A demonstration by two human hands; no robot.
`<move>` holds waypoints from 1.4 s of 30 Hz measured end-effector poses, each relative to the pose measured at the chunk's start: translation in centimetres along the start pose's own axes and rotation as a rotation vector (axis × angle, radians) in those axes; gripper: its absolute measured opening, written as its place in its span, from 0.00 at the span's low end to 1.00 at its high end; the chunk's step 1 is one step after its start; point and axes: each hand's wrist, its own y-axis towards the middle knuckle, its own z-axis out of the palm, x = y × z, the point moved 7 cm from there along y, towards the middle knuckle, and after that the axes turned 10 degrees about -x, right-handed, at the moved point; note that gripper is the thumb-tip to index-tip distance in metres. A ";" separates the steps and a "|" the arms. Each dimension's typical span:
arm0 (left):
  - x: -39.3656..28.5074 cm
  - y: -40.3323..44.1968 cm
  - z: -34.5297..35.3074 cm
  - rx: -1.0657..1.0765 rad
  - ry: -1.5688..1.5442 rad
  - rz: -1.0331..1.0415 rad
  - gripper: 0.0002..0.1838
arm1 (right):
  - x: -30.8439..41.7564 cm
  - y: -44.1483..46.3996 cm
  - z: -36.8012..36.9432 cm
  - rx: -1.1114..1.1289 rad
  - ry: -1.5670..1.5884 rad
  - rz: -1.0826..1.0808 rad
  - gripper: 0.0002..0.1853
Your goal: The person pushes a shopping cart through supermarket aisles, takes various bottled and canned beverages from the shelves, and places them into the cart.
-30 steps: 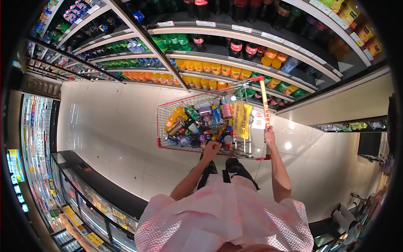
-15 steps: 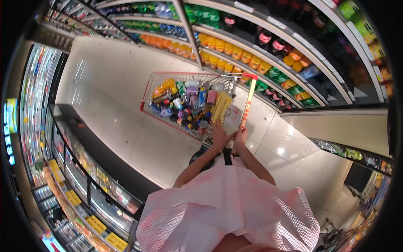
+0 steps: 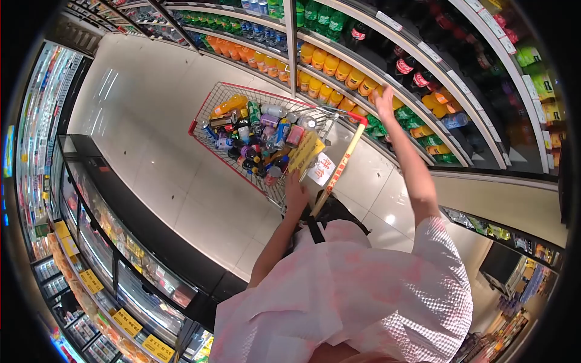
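Observation:
A wire shopping cart (image 3: 200,109) with red trim holds many bottles and cans, among them an orange bottle (image 3: 229,105) at its far end. My left hand (image 3: 296,192) is at the cart's near side, by the yellow sign (image 3: 307,151); its fingers are partly hidden and what they hold cannot be made out. My right hand (image 3: 383,103) is raised past the red end of the cart handle (image 3: 346,160), in front of the shelf of orange bottles (image 3: 354,79). Its fingers are stretched out and nothing is in it. A white sign (image 3: 321,169) hangs beside the handle.
Drink shelves (image 3: 399,74) with a metal upright (image 3: 291,48) run along the far side. At the lower left stands a glass-fronted display case (image 3: 103,242) with yellow price tags (image 3: 126,322). A tall stocked shelf (image 3: 45,109) is at the left edge.
My right hand has left the cart handle and moved up and right towards the shelves, its fingers opening. My left hand has moved slightly left and down. The cart appears farther left and more turned.

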 end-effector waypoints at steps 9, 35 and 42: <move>-0.2 1.7 -1.6 -0.052 -0.044 -0.041 0.35 | -9.5 19.9 -2.9 -0.392 -0.704 0.205 0.61; -14.8 8.8 -5.8 -0.425 -0.435 -0.131 0.46 | 19.2 5.6 -12.0 0.307 0.460 -0.334 0.33; -25.3 14.5 -3.8 -0.083 -1.051 -0.120 0.62 | 27.0 -1.2 -4.0 0.912 0.694 -0.016 0.25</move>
